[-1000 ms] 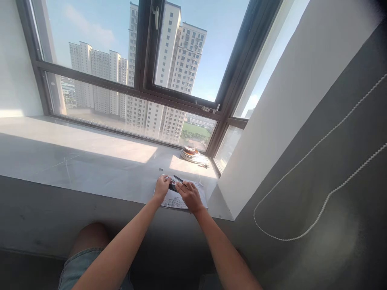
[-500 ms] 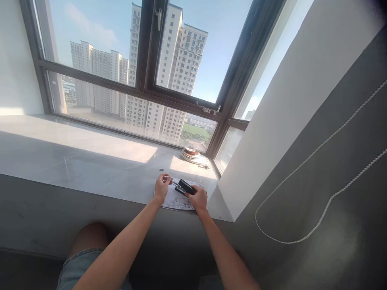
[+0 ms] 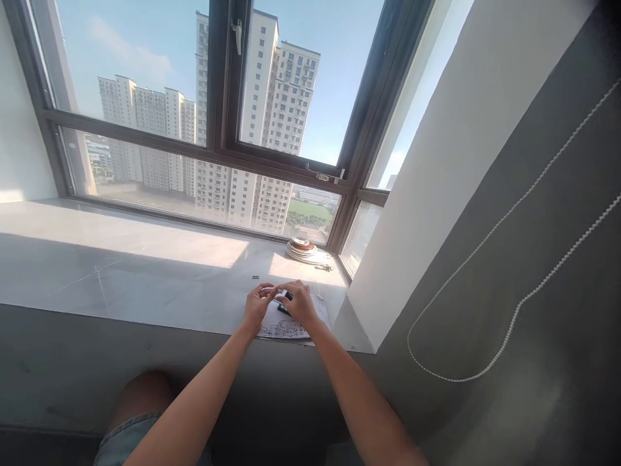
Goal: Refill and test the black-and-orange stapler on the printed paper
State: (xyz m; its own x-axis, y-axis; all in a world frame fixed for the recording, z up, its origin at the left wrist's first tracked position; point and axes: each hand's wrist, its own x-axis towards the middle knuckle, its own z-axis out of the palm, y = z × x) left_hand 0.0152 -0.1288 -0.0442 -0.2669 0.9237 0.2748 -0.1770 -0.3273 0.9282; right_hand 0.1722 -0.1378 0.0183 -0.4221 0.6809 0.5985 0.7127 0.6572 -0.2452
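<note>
Above the sheets of printed paper (image 3: 284, 331), my left hand (image 3: 257, 307) pinches a small silvery strip (image 3: 280, 292) that looks like a strip of staples. The fingertips of my right hand (image 3: 299, 304) close on the same strip from the other side, so both hands meet there. A black stapler (image 3: 284, 309) sits on the paper under my right hand, its jaws apart. Much of the stapler is hidden by that hand. Just beyond my left hand, a short dark grey strip (image 3: 255, 277) lies on the sill.
The pale windowsill (image 3: 160, 278) ends at a front edge close to my forearms. A round stack of white and brown coils or dishes (image 3: 301, 249) stands by the window corner, with small keys or a chain (image 3: 324, 267) beside it. A beaded cord (image 3: 456, 380) hangs at right.
My right hand has let go of the stapler and moved left to the fingers of my left hand. The stapler now rests on the paper. The view has shifted slightly.
</note>
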